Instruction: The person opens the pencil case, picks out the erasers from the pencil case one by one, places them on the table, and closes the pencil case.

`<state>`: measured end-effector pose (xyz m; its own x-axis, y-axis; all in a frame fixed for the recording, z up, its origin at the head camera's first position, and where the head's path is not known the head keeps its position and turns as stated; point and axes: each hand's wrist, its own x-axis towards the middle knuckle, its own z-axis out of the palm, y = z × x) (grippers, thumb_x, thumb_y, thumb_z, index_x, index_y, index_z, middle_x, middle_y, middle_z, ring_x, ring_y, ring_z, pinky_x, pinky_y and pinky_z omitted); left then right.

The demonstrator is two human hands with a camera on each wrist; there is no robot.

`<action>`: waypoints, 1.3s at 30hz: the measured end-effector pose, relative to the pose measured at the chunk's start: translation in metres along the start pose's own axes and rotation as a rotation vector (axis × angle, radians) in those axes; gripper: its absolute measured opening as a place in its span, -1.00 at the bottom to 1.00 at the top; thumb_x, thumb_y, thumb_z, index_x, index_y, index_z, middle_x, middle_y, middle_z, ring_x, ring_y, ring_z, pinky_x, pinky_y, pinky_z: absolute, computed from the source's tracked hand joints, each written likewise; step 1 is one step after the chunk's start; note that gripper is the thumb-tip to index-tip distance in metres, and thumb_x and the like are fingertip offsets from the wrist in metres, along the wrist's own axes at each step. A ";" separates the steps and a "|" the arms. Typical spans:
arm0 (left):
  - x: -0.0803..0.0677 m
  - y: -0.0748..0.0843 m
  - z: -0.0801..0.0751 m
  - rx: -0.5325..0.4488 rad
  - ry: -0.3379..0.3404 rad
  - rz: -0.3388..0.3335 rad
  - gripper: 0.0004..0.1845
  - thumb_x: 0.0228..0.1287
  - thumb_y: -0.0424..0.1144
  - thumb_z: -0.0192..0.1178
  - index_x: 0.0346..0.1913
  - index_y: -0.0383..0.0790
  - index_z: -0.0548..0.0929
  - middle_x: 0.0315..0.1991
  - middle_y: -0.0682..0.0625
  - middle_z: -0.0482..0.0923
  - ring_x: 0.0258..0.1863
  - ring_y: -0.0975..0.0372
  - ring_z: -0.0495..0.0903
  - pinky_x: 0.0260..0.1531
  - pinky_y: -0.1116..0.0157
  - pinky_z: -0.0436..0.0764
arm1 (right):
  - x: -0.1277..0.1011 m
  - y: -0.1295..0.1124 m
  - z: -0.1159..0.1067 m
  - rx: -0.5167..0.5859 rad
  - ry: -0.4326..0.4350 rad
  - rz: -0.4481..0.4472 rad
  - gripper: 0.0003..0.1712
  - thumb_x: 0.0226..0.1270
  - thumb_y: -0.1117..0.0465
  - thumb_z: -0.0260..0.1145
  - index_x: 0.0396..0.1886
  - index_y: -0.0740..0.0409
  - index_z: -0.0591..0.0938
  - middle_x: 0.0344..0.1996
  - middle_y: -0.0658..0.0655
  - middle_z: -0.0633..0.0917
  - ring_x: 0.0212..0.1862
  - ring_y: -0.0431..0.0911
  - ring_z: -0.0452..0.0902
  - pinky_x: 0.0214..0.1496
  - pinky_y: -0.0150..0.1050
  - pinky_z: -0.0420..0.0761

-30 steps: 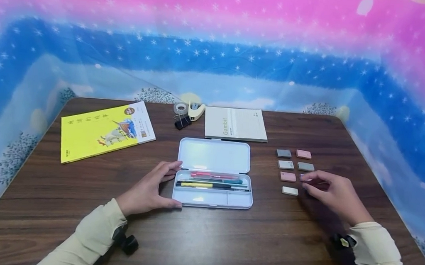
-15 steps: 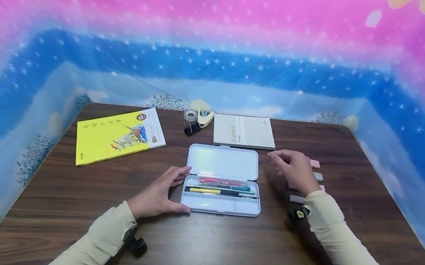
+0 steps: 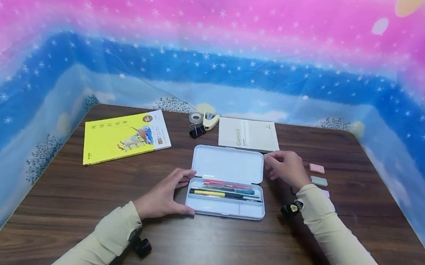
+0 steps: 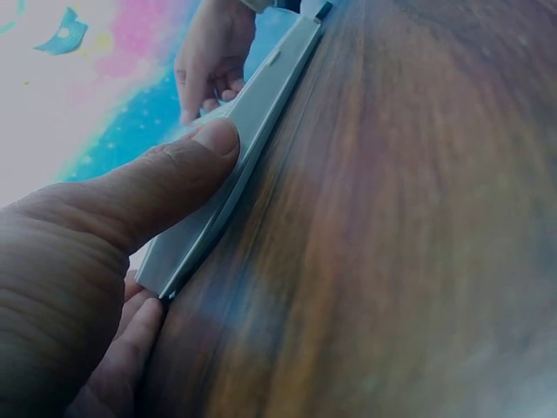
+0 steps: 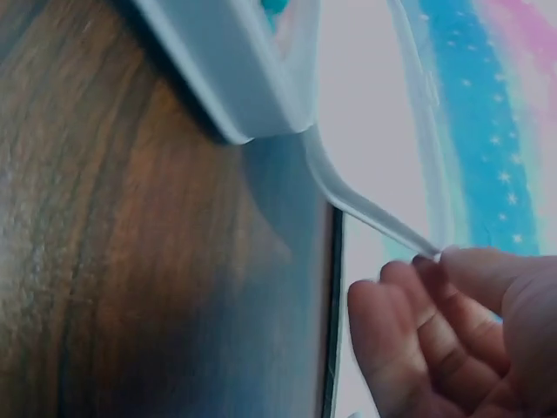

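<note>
A white pencil case (image 3: 214, 208) lies open on the table, its lid (image 3: 228, 163) tipped back on the far side. Pens and pencils, among them a yellow-and-black pen (image 3: 213, 193), fill its rear compartment; the front compartments hold nothing visible. My left hand (image 3: 164, 193) grips the left end of the case, thumb at the front and fingers behind. In the left wrist view the thumb (image 4: 187, 170) presses on the case's side. With thumb and fingertips, my right hand (image 3: 288, 168) pinches the lid's right edge near its far corner, as the right wrist view shows.
Right of my right hand lie erasers, a pink one (image 3: 316, 168) and a grey one (image 3: 319, 181); others are partly hidden by the arm. Behind the case are a notebook (image 3: 250, 134), a black binder clip (image 3: 197, 131), tape (image 3: 195, 117) and a cream stapler-like tool (image 3: 211, 122). A yellow book (image 3: 122, 140) lies left.
My right hand has moved left from the erasers to the lid and now pinches its edge. The left hand stays on the case. The head view has shifted slightly.
</note>
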<state>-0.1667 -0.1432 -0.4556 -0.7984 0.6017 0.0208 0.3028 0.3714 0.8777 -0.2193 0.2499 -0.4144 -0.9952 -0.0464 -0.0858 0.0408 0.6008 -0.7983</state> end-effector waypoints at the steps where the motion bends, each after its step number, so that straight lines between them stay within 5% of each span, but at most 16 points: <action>1: 0.001 0.000 0.001 -0.008 0.004 0.005 0.04 0.06 -0.18 0.69 0.51 -0.19 0.24 0.46 -0.16 0.26 0.49 -0.03 0.38 0.47 0.18 0.43 | -0.001 0.002 -0.002 0.038 -0.006 -0.011 -0.59 0.59 0.03 0.34 0.09 0.30 0.74 -0.22 0.27 0.75 -0.35 0.00 0.70 -0.29 -0.17 0.84; 10: 0.004 -0.001 0.005 -0.061 0.041 0.019 0.12 -0.02 -0.24 0.72 0.41 -0.18 0.05 0.37 -0.26 0.28 0.45 -0.08 0.40 0.48 0.14 0.43 | -0.036 0.017 -0.023 0.239 -0.135 -0.142 -0.69 0.53 0.08 0.41 -0.01 0.24 0.75 -0.25 0.41 0.70 -0.38 0.00 0.67 -0.28 -0.05 0.85; 17: 0.003 -0.002 0.004 -0.064 0.045 0.024 0.19 -0.03 -0.24 0.73 0.49 -0.13 0.03 0.44 -0.27 0.22 0.45 -0.08 0.37 0.48 0.11 0.44 | -0.064 0.026 -0.024 0.181 -0.298 -0.260 -0.92 0.46 0.23 0.46 -0.14 0.13 0.78 -0.36 0.26 0.73 -0.40 0.05 0.70 -0.32 -0.01 0.83; 21: 0.003 -0.001 0.002 -0.059 0.038 0.048 0.13 -0.03 -0.25 0.73 0.48 -0.19 0.12 0.46 -0.25 0.22 0.47 -0.06 0.35 0.49 0.15 0.42 | -0.073 0.028 -0.019 0.100 -0.348 -0.322 -0.86 0.40 0.23 0.52 -0.09 0.02 0.78 -0.27 0.11 0.79 -0.40 0.01 0.71 -0.36 -0.08 0.81; 28: 0.001 0.000 0.002 0.008 0.039 0.053 -0.01 0.08 -0.15 0.68 0.46 -0.23 0.25 0.43 -0.20 0.27 0.46 -0.03 0.38 0.48 0.12 0.44 | -0.081 0.030 -0.012 -0.077 -0.338 -0.374 -0.70 0.38 0.05 0.55 0.08 -0.22 0.79 -0.19 -0.14 0.81 -0.44 -0.19 0.60 -0.45 -0.27 0.68; 33: 0.000 0.002 0.002 0.045 0.037 0.004 -0.25 0.37 -0.07 0.46 0.45 -0.16 0.29 0.43 -0.18 0.29 0.45 -0.03 0.41 0.49 0.00 0.43 | -0.084 0.032 -0.007 -0.103 -0.317 -0.392 -0.71 0.34 0.02 0.57 0.03 -0.22 0.81 -0.19 -0.20 0.80 -0.43 -0.24 0.56 -0.45 -0.31 0.66; 39: 0.001 0.002 0.001 0.035 0.032 -0.012 -0.35 0.47 -0.07 0.36 0.44 -0.15 0.30 0.43 -0.20 0.28 0.45 -0.07 0.41 0.49 -0.06 0.42 | -0.086 0.033 0.000 -0.134 -0.238 -0.402 -0.78 0.30 0.00 0.60 -0.08 -0.28 0.82 -0.24 -0.26 0.79 -0.43 -0.25 0.57 -0.45 -0.32 0.65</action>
<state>-0.1659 -0.1412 -0.4542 -0.8182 0.5743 0.0265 0.3109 0.4032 0.8607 -0.1322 0.2737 -0.4328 -0.8813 -0.4677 0.0674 -0.3701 0.5946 -0.7138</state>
